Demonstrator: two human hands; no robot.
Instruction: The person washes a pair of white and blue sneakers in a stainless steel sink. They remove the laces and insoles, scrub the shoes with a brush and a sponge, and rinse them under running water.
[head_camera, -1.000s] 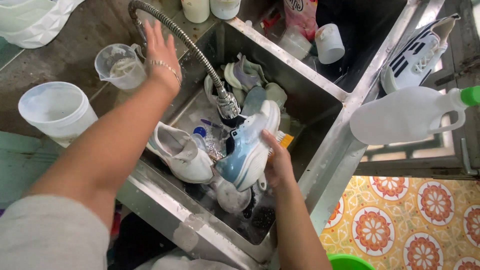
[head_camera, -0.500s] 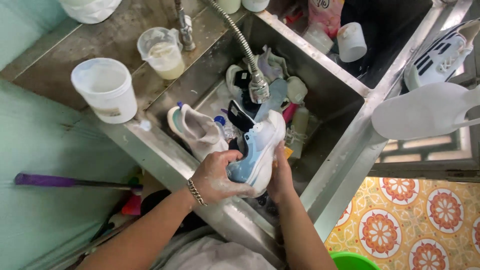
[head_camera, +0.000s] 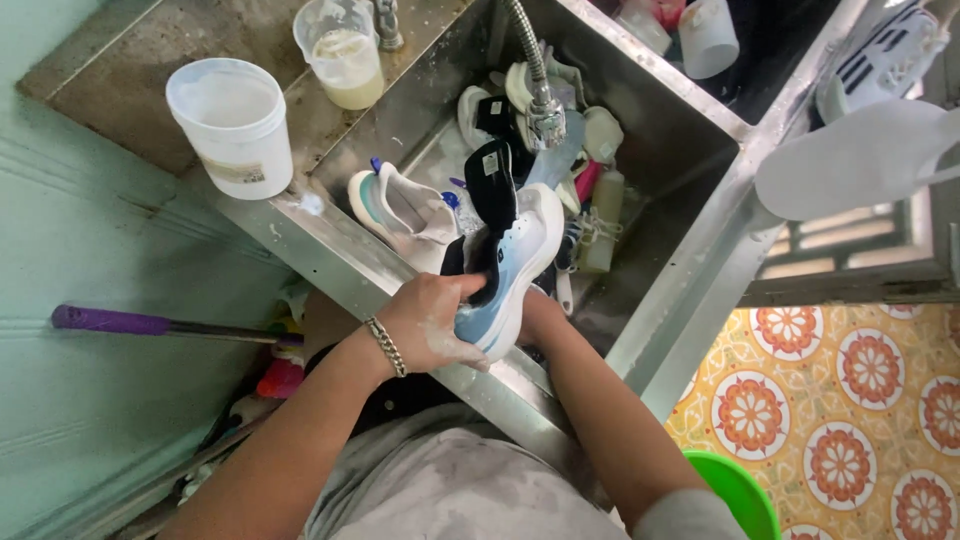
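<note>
A white and light-blue sneaker (head_camera: 520, 262) with a black tongue is held over the near edge of a steel sink (head_camera: 700, 250). My left hand (head_camera: 432, 318), with a bracelet at the wrist, grips its heel end, fingers reaching into the opening. My right hand (head_camera: 538, 312) is mostly hidden behind the shoe and supports it from the other side. A second white sneaker (head_camera: 405, 212) leans against the sink's left wall. Under the flexible tap head (head_camera: 545, 115) lie more shoes and insoles.
On the wet counter stand a white plastic tub (head_camera: 235, 125) and a clear measuring jug (head_camera: 343, 52) with pale liquid. A white cup (head_camera: 708, 35), another sneaker (head_camera: 885, 50), a purple-handled tool (head_camera: 150, 324), a green bucket rim (head_camera: 740, 495) and patterned floor tiles (head_camera: 850, 400) surround the sink.
My left hand came down from the tap area to the sneaker's heel and now grips it. The view has shifted closer over the sink edge.
</note>
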